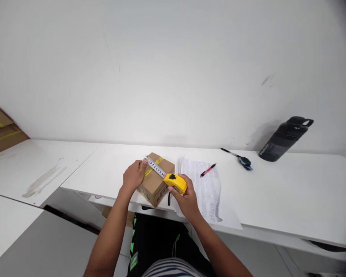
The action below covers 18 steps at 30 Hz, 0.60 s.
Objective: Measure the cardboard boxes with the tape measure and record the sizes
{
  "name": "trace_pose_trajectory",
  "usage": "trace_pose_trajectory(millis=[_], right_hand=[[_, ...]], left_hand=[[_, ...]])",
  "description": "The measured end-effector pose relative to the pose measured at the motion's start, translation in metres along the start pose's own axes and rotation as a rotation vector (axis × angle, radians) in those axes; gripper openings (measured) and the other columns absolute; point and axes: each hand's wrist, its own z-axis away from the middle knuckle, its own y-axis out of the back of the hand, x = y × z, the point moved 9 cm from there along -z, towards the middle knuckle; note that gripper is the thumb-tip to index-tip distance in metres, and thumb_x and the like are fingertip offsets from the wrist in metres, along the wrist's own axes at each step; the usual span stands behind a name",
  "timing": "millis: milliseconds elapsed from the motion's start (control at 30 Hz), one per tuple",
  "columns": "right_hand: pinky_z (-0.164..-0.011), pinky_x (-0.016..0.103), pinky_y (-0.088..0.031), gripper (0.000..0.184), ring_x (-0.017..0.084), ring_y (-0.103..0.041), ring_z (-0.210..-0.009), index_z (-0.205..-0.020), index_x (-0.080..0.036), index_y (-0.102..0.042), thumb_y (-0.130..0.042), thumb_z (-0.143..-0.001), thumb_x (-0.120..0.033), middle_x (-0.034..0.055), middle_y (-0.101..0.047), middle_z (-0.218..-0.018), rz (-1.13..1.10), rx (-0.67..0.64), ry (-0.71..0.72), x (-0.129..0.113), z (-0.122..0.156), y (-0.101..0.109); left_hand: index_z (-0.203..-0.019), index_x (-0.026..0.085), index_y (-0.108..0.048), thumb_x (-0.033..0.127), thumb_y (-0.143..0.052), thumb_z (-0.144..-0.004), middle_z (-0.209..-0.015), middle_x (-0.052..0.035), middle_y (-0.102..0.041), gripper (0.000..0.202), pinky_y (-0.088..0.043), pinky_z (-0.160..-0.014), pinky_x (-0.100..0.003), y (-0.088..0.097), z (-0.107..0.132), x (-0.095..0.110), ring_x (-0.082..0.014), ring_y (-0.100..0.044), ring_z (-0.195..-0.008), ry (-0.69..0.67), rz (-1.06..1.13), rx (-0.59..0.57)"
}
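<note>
Your left hand (135,176) sits at center frame, curled over the left top corner of 1 small cardboard box (153,187), with the thumb pinning the end of the blade (155,167) down on it. Your right hand (187,200), just right of the box, is wrapped tight around the yellow tape measure (175,182), whose case touches the box's right top edge. The blade runs flat across the box top between both hands, numbers 1 to 9 readable. The box is at the near edge of the white table (291,192), flaps closed under a yellow strip, contents not visible. A printed sheet (209,192) lies just right of the box, partly under your right hand, with 1 red-and-black pen (208,170) on it. At right of frame, against the wall, is a dark bottle (284,139) with its lid on; you can't tell if it's filled. Flattened cardboard (0,130) is at the left edge.
</note>
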Motion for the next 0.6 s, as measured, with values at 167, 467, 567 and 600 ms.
trace_pose_trajectory(millis=[167,467,567,600], right_hand=[[-0.096,0.044,-0.050,0.055,0.026,-0.059,-0.109,-0.119,-0.024,-0.052,-0.074,-0.073,-0.044,0.0099,-0.056,-0.122,-0.081,0.070,-0.073,0.013,-0.004,0.014],[-0.079,0.036,-0.056,0.066,0.019,-0.063,-0.088,-0.127,-0.032,-0.046,-0.079,-0.070,-0.037,0.0026,-0.061,-0.107,-0.283,0.029,-0.136,0.012,-0.009,0.040],[-0.076,0.037,-0.057,0.065,0.020,-0.064,-0.088,-0.125,-0.032,-0.047,-0.079,-0.069,-0.039,0.0039,-0.061,-0.108,-0.230,-0.076,-0.105,0.005,-0.017,0.038],[-0.075,0.037,-0.057,0.064,0.020,-0.064,-0.087,-0.123,-0.031,-0.049,-0.080,-0.068,-0.039,0.0039,-0.062,-0.107,-0.201,-0.115,-0.095,0.001,-0.020,0.034]], left_hand=[[-0.110,0.025,-0.061,0.061,-0.015,-0.095,-0.108,-0.0068,-0.070,0.061,-0.045,-0.077,-0.035,0.002,0.004,-0.005,-0.0268,-0.063,-0.098,-0.050,0.045,0.007],[-0.127,0.021,-0.055,0.053,-0.034,-0.094,-0.125,-0.0060,-0.064,0.050,-0.046,-0.095,-0.033,0.015,0.046,-0.073,-0.0222,-0.059,-0.113,-0.168,0.455,0.219],[-0.127,0.018,-0.055,0.046,-0.029,-0.095,-0.128,-0.0098,-0.062,0.050,-0.042,-0.102,-0.036,0.006,0.056,-0.096,-0.0229,-0.055,-0.119,-0.196,0.372,0.307],[-0.126,0.018,-0.056,0.045,-0.031,-0.094,-0.127,-0.0104,-0.062,0.048,-0.040,-0.104,-0.037,0.000,0.055,-0.101,-0.0238,-0.054,-0.120,-0.170,0.312,0.315]])
